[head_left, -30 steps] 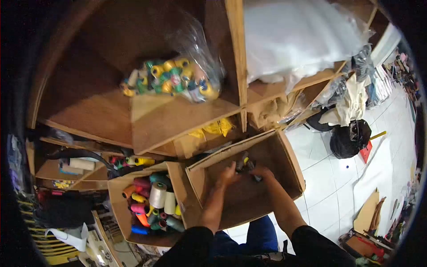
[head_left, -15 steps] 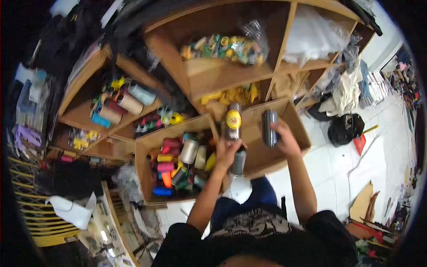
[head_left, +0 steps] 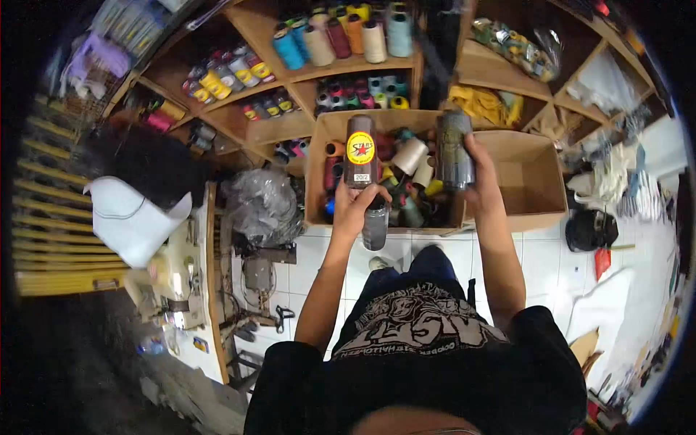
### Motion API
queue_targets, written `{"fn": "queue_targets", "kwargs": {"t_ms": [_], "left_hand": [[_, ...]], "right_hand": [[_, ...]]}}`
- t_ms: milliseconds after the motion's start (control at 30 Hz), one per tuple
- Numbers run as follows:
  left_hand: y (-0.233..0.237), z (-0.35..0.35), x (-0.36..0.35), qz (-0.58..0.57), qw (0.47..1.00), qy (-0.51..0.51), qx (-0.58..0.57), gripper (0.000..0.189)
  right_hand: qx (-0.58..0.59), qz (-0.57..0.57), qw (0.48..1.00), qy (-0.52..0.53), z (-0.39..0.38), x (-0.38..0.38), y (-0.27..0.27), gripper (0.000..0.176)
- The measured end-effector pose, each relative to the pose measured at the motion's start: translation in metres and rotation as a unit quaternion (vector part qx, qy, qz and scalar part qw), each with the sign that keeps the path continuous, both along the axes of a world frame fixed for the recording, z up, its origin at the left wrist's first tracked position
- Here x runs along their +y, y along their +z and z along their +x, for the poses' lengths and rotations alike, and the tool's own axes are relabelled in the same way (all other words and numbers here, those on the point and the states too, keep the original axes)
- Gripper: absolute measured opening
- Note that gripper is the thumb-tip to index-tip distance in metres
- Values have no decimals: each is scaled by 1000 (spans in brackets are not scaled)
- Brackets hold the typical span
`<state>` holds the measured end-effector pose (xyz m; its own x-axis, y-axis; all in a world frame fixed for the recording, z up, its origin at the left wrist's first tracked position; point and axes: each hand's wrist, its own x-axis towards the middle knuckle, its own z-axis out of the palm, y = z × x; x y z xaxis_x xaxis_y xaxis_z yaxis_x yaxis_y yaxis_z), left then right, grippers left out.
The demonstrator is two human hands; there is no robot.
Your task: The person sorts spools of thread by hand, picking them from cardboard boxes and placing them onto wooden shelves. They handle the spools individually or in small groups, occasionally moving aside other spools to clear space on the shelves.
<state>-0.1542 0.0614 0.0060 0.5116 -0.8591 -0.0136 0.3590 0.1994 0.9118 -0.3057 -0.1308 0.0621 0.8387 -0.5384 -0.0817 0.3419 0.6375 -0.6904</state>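
Note:
My left hand (head_left: 355, 208) is closed around the lower end of a dark brown thread spool (head_left: 361, 168), which stands upright with a round yellow label facing me. A grey thread spool (head_left: 375, 230) hangs below the same hand, partly hidden by its fingers. To the right, my right hand (head_left: 481, 170) grips a dark thread spool (head_left: 454, 156) in clear wrap, fingers along its right side. Both hands are above a cardboard box (head_left: 313, 185) that holds thread spools of many colours, such as a cream spool (head_left: 410, 155).
A second cardboard box (head_left: 533, 217) adjoins on the right. Behind, wooden shelves (head_left: 348, 70) carry several rows of thread cones and bagged goods. At left stand a sewing machine (head_left: 176, 272) and a grey plastic bag (head_left: 262, 210). A black bag (head_left: 591, 230) lies on the tiled floor.
My view and body have turned left, so both hands now hang over the box of spools rather than near the other box. Both hands keep their spools.

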Motion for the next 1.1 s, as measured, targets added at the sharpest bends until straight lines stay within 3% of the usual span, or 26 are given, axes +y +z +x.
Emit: {"fn": "queue_targets", "kwargs": {"t_ms": [100,233,333,533,733,767,867,900,1000,1100], "left_hand": [[-4,11,30,11,999,47,-17,29],[-18,21,73,60,985,143,-81,28],[-18,20,99,84,959,258,-80,40],[-42,30,144,105,911,398,-18,39],[-69,85,174,126,909,396,13,33],[-73,99,179,105,916,382,60,27],[-90,153,197,118,934,331,59,28],[-91,170,201,114,940,317,46,29],[-83,214,212,128,949,282,67,32],[-90,246,227,151,951,266,49,34]], "right_hand": [[37,-34,997,55,18,21,8,49],[168,-211,962,47,36,28,-7,53],[186,-454,870,45,52,27,-25,57],[205,-531,806,165,104,31,-41,59],[209,-623,734,172,208,73,-38,58],[163,-652,727,140,232,78,-47,58],[132,-665,726,115,313,93,-72,58],[215,-568,777,167,338,95,-87,56],[251,-742,612,111,411,91,-110,60],[341,-783,510,101,470,46,-176,57]]}}
